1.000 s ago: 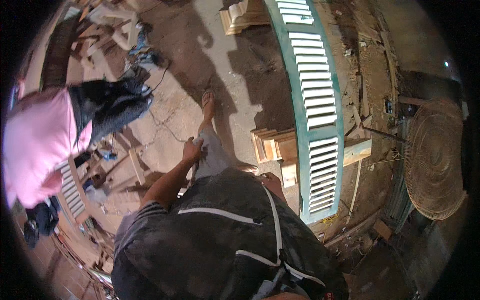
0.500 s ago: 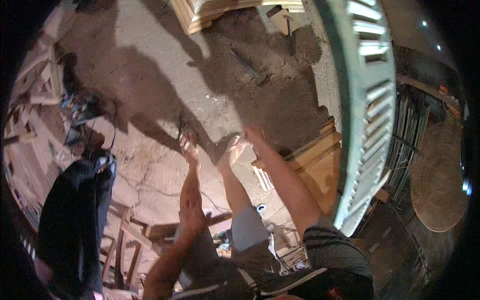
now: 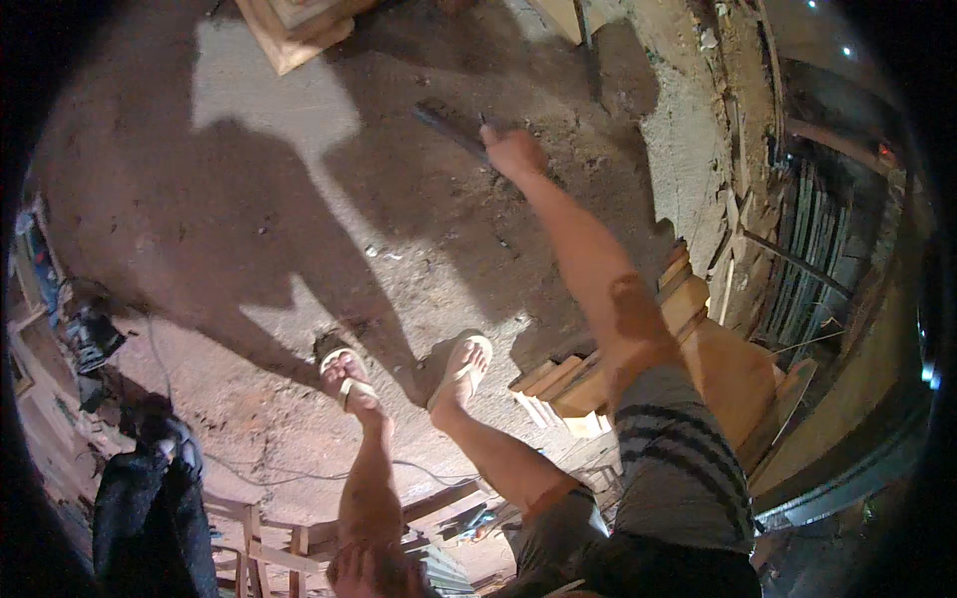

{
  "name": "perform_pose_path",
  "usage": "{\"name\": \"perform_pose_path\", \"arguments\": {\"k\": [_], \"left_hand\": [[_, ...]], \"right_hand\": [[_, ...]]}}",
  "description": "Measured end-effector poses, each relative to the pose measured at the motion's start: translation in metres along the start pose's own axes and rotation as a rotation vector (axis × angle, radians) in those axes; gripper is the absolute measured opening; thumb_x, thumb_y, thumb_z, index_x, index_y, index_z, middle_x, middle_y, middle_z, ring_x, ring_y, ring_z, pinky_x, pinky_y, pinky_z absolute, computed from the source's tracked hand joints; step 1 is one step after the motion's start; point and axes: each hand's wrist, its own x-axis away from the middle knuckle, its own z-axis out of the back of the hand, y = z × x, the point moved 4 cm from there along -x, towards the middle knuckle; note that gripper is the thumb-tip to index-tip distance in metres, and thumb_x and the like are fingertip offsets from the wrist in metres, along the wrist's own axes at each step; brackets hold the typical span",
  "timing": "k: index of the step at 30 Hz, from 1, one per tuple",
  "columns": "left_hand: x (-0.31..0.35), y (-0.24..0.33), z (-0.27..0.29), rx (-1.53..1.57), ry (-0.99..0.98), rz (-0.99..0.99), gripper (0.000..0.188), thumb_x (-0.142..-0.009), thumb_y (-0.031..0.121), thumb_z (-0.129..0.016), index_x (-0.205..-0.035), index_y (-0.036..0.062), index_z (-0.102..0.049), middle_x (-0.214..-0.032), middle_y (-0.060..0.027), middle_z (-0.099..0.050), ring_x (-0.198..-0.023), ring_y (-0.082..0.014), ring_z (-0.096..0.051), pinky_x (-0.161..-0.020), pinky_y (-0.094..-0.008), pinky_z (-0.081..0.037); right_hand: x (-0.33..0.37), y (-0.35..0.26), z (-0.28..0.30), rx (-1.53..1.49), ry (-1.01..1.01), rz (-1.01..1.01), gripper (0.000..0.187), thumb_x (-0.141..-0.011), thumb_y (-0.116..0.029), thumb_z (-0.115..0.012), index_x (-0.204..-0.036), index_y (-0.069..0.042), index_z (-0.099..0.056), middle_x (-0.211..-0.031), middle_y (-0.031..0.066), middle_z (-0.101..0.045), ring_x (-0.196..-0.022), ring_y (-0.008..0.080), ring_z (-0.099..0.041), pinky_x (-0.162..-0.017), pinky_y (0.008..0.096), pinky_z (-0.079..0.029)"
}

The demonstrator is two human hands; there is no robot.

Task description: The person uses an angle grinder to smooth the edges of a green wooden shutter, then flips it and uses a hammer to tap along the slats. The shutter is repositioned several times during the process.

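Note:
My right hand (image 3: 516, 152) is stretched far forward and low over the dirt ground, its fingers closed round the near end of a long dark bar-like tool (image 3: 449, 127). The tool's exact kind is hard to make out. Down at the lower edge, my left hand (image 3: 377, 572) lies at my left knee. It is blurred and partly cut off, but its fingers look laid flat with nothing in them. My two feet in pale sandals (image 3: 465, 369) stand on the ground between the hands.
Stacked wooden mouldings (image 3: 568, 391) lie beside my right arm, and another moulded wooden piece (image 3: 289, 35) is at the far edge. Another person's dark trousers (image 3: 150, 518) show at lower left, near a wooden frame (image 3: 274, 551). A cable (image 3: 299, 473) crosses the ground.
My right hand has reached forward from near my foot and taken hold of the dark tool on the ground. My view has shifted; the pale slatted shutter has left its upright place on the right.

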Motion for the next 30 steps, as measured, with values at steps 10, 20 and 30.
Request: {"name": "perform_pose_path", "arguments": {"k": [10, 20, 30], "left_hand": [[-0.047, 0.006, 0.045, 0.032, -0.027, -0.003, 0.050, -0.087, 0.042, -0.078, -0.119, 0.0029, -0.070, -0.113, -0.0202, -0.071, -0.111, -0.0400, -0.065, -0.101, -0.0560, -0.048], [0.001, 0.027, 0.044, -0.009, 0.029, 0.036, 0.053, -0.083, 0.040, -0.081, -0.121, 0.0043, -0.070, -0.113, -0.0200, -0.071, -0.109, -0.0394, -0.065, -0.101, -0.0554, -0.048], [0.022, -0.008, -0.030, -0.191, 0.033, -0.206, 0.057, -0.090, 0.033, -0.067, -0.134, -0.0023, -0.061, -0.136, -0.0268, -0.059, -0.130, -0.0447, -0.052, -0.108, -0.0532, -0.040]], "right_hand": [[-0.199, 0.058, 0.111, -0.137, 0.491, 0.033, 0.058, -0.091, -0.042, -0.071, -0.123, 0.006, -0.062, -0.110, 0.0231, -0.068, -0.100, 0.0348, -0.065, -0.089, 0.0455, -0.050], [0.074, -0.004, -0.035, 0.207, 0.282, 0.720, 0.050, -0.097, -0.028, -0.067, -0.136, 0.000, -0.053, -0.121, 0.0272, -0.063, -0.120, 0.0452, -0.057, -0.102, 0.0540, -0.047], [0.238, -0.007, -0.035, -0.103, -0.209, 0.443, 0.046, -0.095, -0.022, -0.063, -0.132, 0.004, -0.054, -0.103, 0.0267, -0.071, -0.093, 0.0441, -0.070, -0.083, 0.0507, -0.057]]}}
